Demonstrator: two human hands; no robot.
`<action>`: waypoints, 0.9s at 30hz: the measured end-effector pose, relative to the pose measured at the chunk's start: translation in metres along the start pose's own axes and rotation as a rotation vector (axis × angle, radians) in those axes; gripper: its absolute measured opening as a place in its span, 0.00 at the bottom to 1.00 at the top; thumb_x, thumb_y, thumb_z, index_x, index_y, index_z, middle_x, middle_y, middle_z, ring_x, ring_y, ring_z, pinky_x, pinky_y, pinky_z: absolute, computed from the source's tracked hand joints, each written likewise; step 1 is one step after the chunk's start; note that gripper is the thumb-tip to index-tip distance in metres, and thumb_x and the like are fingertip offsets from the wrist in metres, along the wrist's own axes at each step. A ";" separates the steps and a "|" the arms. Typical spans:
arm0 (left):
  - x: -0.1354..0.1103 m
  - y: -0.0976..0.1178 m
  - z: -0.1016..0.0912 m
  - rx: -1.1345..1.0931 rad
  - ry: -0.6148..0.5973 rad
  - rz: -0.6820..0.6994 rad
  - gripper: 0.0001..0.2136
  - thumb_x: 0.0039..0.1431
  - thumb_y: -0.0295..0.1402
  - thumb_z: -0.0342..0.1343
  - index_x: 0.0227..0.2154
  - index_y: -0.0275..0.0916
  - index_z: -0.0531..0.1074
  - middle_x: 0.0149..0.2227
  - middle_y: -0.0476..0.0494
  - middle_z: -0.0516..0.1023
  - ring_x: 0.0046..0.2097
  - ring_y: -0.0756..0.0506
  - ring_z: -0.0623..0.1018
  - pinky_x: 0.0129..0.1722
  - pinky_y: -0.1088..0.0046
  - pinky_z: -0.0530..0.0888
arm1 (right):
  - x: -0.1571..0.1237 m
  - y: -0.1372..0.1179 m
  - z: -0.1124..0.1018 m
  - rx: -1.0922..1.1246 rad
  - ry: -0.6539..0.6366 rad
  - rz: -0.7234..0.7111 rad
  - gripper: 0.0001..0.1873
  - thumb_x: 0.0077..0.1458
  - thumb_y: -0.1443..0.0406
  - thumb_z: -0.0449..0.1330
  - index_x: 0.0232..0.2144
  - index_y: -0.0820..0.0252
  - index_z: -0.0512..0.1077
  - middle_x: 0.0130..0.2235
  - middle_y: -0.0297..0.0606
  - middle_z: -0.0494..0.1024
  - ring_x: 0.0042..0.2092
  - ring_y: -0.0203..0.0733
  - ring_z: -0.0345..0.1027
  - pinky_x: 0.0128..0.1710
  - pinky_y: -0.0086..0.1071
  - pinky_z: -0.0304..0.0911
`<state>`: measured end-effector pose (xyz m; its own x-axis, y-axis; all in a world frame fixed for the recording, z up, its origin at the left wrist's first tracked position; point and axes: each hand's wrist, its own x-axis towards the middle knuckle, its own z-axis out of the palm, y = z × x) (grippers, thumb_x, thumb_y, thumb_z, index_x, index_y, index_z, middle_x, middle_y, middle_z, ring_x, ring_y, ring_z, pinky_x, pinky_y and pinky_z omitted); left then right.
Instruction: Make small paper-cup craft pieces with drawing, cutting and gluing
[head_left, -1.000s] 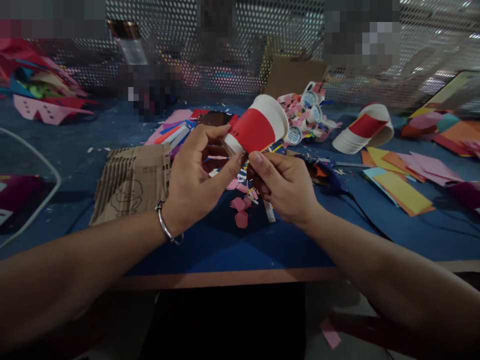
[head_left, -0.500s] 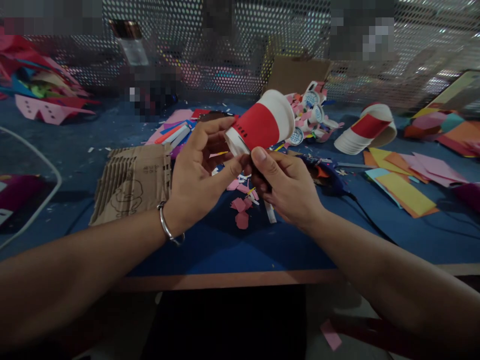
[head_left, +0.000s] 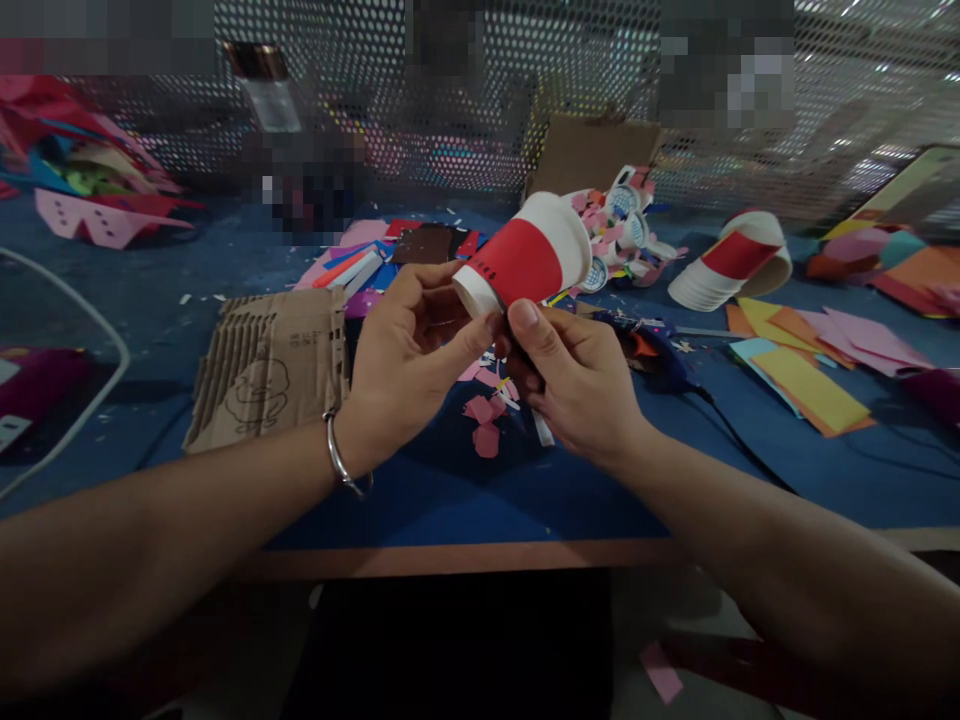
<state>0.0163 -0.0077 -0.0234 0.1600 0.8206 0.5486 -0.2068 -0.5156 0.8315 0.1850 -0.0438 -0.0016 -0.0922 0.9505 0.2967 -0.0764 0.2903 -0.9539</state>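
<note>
Left hand [head_left: 397, 370] curls in, fingers and thumb pinching the base of the red-banded paper cup [head_left: 525, 250] at the centre of the frame; its rim tips toward the upper right, perhaps so the base faces both thumbs. Right hand [head_left: 589, 385] bends its thumb over folded fingers at the cup's lower edge; whether it grips the cup or something small, I can't tell. Right of centre, a corded blue tool [head_left: 670, 362] lies on the worktop [head_left: 450, 510], presumably for easy reach.

Now the cup [head_left: 521, 258] is held by left hand [head_left: 401, 370] and right hand [head_left: 585, 380] above the table [head_left: 472, 515]; cardboard [head_left: 274, 365] is laid left, papers [head_left: 814, 385] spread right, mesh [head_left: 510, 75] stretched behind.
</note>
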 end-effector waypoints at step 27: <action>0.001 0.000 0.000 -0.002 0.001 0.058 0.22 0.65 0.47 0.74 0.55 0.44 0.75 0.52 0.41 0.87 0.54 0.40 0.87 0.56 0.56 0.87 | 0.005 0.007 -0.006 -0.075 -0.038 -0.108 0.31 0.61 0.41 0.72 0.23 0.57 0.73 0.21 0.28 0.63 0.25 0.32 0.57 0.22 0.29 0.50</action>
<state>0.0162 -0.0069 -0.0233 0.1469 0.7894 0.5960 -0.2176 -0.5620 0.7980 0.1902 -0.0365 -0.0071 -0.1250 0.9087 0.3983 -0.0135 0.3998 -0.9165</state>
